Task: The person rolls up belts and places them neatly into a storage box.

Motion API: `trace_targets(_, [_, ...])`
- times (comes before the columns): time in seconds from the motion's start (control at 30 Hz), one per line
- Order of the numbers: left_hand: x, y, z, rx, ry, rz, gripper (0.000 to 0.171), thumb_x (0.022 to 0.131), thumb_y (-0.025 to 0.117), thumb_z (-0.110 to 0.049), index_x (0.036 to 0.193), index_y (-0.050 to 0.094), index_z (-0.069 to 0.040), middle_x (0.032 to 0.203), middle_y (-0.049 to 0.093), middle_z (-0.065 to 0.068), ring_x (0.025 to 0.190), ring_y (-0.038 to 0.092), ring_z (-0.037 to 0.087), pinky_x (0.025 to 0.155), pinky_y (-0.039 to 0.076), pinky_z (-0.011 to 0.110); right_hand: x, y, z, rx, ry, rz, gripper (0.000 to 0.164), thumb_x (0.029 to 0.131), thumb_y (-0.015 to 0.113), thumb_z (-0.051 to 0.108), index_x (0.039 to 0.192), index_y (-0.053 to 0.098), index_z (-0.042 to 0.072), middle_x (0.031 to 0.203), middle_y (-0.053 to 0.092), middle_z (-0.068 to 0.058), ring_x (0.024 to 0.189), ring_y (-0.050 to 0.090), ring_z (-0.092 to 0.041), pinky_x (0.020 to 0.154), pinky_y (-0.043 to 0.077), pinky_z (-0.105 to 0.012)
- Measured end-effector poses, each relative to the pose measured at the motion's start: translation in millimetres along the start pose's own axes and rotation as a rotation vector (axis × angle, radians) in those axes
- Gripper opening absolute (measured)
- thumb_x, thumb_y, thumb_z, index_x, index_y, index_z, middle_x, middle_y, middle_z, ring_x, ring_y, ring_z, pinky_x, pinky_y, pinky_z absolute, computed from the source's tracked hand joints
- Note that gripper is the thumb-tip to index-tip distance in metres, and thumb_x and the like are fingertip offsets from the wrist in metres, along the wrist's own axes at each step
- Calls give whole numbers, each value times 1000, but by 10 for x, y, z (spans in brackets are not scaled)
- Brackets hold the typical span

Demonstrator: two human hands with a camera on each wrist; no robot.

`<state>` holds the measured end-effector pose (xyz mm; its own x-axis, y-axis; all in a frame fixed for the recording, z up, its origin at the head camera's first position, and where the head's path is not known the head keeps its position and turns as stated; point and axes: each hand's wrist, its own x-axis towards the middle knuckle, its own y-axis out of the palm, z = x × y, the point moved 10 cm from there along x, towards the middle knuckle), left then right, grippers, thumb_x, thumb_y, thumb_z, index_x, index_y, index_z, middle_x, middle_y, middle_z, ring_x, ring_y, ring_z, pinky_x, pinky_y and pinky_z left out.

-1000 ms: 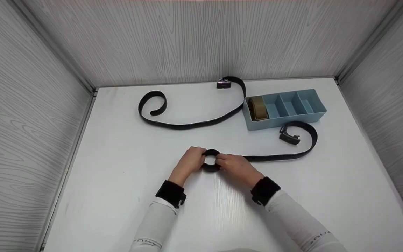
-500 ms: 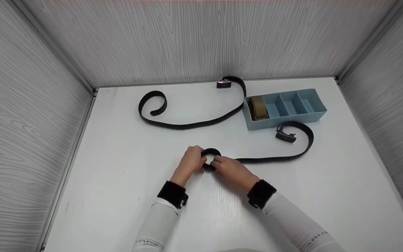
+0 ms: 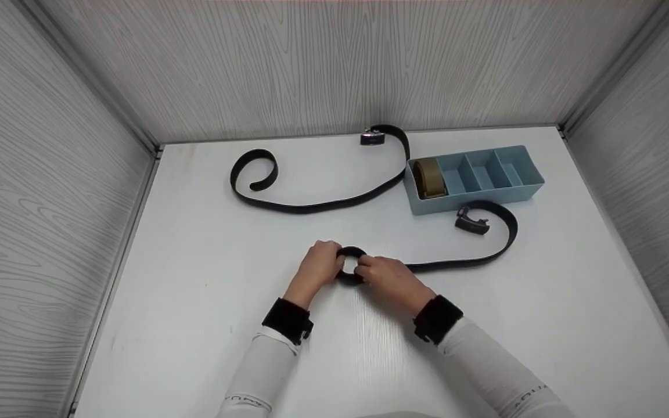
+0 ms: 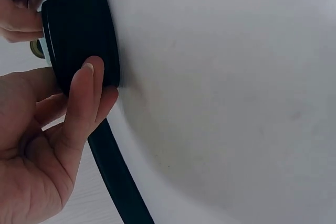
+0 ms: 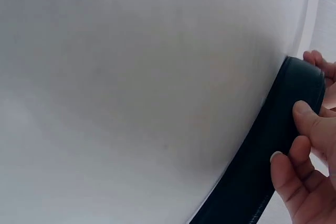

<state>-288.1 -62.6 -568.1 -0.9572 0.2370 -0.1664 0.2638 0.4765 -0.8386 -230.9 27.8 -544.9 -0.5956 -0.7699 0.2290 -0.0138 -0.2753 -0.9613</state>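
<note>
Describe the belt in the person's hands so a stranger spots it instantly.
On the white table, find the blue divided tray. In front of it runs a black belt, its buckle near the tray. Unlike the other black belt farther back, this one's opposite end forms a ring held by the left hand and right hand.

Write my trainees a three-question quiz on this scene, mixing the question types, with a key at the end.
1. Multiple choice: In the head view, which compartment of the blue tray holds the brown coil?
A) leftmost
B) second from left
C) rightmost

2. True or false: The left hand and the right hand both touch the coiled end of the nearer black belt.

3. Short answer: What is on that belt's other end?

Key:
1. A
2. True
3. A buckle
</note>
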Motion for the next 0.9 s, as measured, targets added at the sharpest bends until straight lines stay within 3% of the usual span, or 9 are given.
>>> trace_targets(0.17, [-20, 33, -21, -9, -41, -8, 14, 89, 66, -13, 88, 64, 1, 82, 65, 13, 69, 56, 23, 66, 48, 39, 12, -13, 55, -6, 22, -53, 5, 86, 69, 5, 88, 65, 7, 84, 55, -6, 68, 58, -20, 59, 48, -31])
trace_targets(0.4, [14, 62, -85, 67, 14, 18, 4, 85, 62, -3, 86, 65, 0, 88, 68, 15, 75, 60, 26, 69, 48, 41, -8, -14, 162, -5, -19, -69, 5, 92, 64, 5, 95, 67, 6, 93, 57, -4, 73, 60, -17, 61, 50, -28])
trace_targets(0.67, [14, 65, -128, 148, 85, 73, 6, 87, 64, -4, 92, 67, -7, 93, 69, 11, 79, 62, 27, 70, 48, 44, -54, -51, 63, -5, 11, -45, 16, 85, 73, 8, 99, 74, 16, 96, 60, 2, 68, 58, -18, 55, 49, -31])
trace_targets(0.9, [-8, 37, -123, 162, 103, 35, 13, 90, 63, -6, 102, 68, -8, 98, 70, 11, 86, 65, 31, 71, 49, 47, -21, -49, 87, -64, -10, -70, 12, 82, 77, 14, 93, 72, 16, 87, 63, -1, 68, 55, -25, 58, 46, -34])
